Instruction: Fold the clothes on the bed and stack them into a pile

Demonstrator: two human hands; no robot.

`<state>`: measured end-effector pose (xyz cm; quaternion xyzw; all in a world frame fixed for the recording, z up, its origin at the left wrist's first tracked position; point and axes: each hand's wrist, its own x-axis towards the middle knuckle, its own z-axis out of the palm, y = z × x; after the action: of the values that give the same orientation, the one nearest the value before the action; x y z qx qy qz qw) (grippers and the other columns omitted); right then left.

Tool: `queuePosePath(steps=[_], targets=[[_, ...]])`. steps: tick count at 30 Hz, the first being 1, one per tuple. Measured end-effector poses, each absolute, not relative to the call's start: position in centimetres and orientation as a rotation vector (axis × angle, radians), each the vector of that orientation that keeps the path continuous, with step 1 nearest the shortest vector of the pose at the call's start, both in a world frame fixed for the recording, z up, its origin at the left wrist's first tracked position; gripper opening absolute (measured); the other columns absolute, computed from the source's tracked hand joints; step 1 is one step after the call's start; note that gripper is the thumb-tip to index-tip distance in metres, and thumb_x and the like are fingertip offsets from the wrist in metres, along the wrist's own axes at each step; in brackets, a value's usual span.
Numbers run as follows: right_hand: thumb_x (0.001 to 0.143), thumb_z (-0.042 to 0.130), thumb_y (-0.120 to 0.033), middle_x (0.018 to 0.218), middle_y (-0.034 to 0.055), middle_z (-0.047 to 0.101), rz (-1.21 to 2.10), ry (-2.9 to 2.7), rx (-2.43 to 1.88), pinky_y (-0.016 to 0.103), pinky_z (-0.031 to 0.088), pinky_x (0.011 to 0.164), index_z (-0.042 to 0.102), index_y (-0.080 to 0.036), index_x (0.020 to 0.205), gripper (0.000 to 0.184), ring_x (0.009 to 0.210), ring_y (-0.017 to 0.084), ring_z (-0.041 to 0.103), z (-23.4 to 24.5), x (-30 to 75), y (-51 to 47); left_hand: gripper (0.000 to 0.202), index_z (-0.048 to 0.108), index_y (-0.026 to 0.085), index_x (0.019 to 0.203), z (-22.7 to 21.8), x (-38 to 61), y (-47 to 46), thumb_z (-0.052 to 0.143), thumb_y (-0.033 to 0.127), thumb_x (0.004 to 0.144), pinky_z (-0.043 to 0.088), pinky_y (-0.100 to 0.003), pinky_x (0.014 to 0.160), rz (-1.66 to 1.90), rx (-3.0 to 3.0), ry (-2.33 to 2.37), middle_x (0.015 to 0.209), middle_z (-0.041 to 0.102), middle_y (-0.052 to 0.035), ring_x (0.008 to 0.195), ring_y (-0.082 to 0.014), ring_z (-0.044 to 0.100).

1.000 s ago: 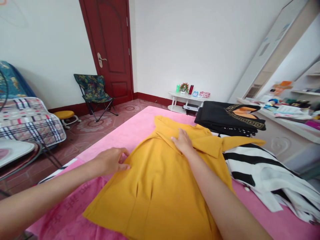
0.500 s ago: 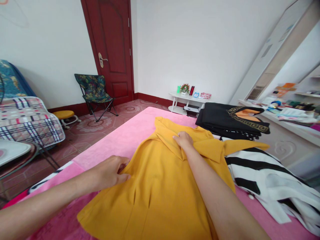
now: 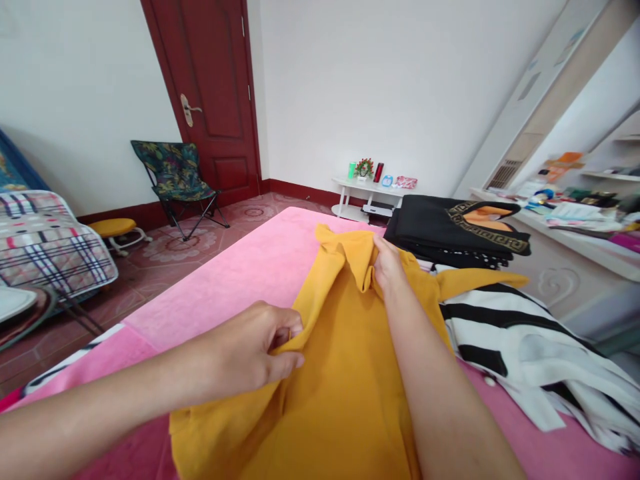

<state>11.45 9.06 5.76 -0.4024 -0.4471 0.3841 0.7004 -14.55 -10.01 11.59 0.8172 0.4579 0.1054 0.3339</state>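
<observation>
A mustard-yellow garment (image 3: 345,373) lies spread on the pink bed cover (image 3: 240,280) in front of me. My left hand (image 3: 255,350) pinches the garment's left edge in a closed grip and holds it raised off the bed. My right hand (image 3: 387,267) is closed on the cloth near the garment's far top, where the fabric bunches up into a fold. Both forearms reach over the bed from the near side.
A black-and-white striped garment (image 3: 520,347) lies at the right, touching the yellow one. A folded black garment with gold trim (image 3: 450,230) sits beyond. A white low table (image 3: 370,193), a folding chair (image 3: 173,180) and a red door (image 3: 205,93) stand further back.
Both hands went from resting on the yellow garment to gripping it. The left edge has been lifted and drawn to the right, and the top is now bunched up.
</observation>
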Motion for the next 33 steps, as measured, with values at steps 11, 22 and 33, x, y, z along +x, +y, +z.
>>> queuePosePath(steps=[11, 22, 33], targets=[[0.064, 0.06, -0.039, 0.06, 0.0049, 0.06, 0.197, -1.339, -1.811, 0.032, 0.044, 0.068, 0.048, -0.023, 0.051, 0.024, 0.074, 0.024, 0.059, 4.2, 15.0, 7.7, 0.028, 0.054, 0.02, 0.075, 10.4, -8.2, -10.5, 0.07, 0.042, 0.066, 0.035, -0.023, 0.04, -0.39, 2.108, 0.69, 0.052, 0.052, 0.0037, 0.046, -0.0137, 0.049], [0.07, 0.04, -0.022, 0.078, 0.0104, 0.071, 0.373, -1.158, -1.544, 0.034, 0.055, 0.065, 0.067, -0.013, 0.083, 0.031, 0.071, 0.021, 0.068, 1.6, 18.0, 9.5, 0.046, 0.045, 0.011, 0.131, 4.4, -3.3, 1.2, 0.041, 0.028, 0.088, 0.035, -0.038, 0.103, 0.618, 2.503, 1.648, 0.135, 0.048, -0.0178, 0.125, -0.0269, 0.045], [0.08, 0.051, -0.031, 0.092, 0.0108, 0.073, 0.138, -1.665, -1.999, 0.038, 0.048, 0.078, 0.073, -0.02, 0.085, 0.025, 0.092, 0.027, 0.066, 2.5, 15.7, 6.7, 0.08, 0.025, 0.006, 0.146, 1.1, -3.7, 2.4, 0.03, 0.058, 0.086, 0.008, -0.049, 0.114, 0.297, 2.607, 1.537, 0.154, 0.016, -0.0161, 0.142, -0.0334, 0.009]])
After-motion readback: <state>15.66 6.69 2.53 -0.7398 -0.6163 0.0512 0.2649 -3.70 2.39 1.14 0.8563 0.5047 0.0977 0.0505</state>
